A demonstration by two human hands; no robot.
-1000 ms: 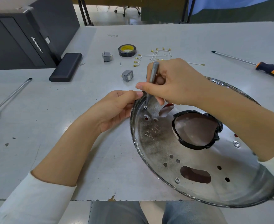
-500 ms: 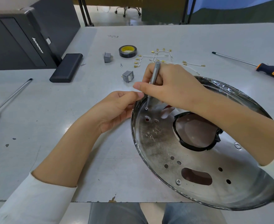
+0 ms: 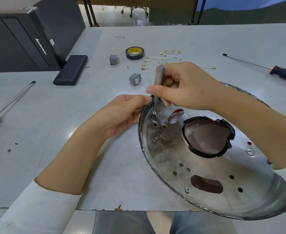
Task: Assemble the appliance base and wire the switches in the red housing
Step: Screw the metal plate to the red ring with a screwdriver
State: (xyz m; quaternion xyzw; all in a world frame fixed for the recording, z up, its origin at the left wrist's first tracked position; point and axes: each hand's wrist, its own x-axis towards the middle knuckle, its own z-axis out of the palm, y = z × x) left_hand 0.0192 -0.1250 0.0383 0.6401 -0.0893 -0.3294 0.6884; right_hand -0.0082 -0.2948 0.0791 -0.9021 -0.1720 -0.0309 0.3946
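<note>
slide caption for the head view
Right hand drives a small screwdriver into a screw while left hand steadies the metal base plate.

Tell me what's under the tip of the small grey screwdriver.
A silver screw sits under the small grey screwdriver, near the metal plate rim. The right hand grips the tool. Whatever the screw threads into below the plate is hidden.

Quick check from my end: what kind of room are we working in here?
Probably a workshop or lab bench: a grey worktable with a screwdriver and tape roll lying out, and a computer tower at its edge.
</note>
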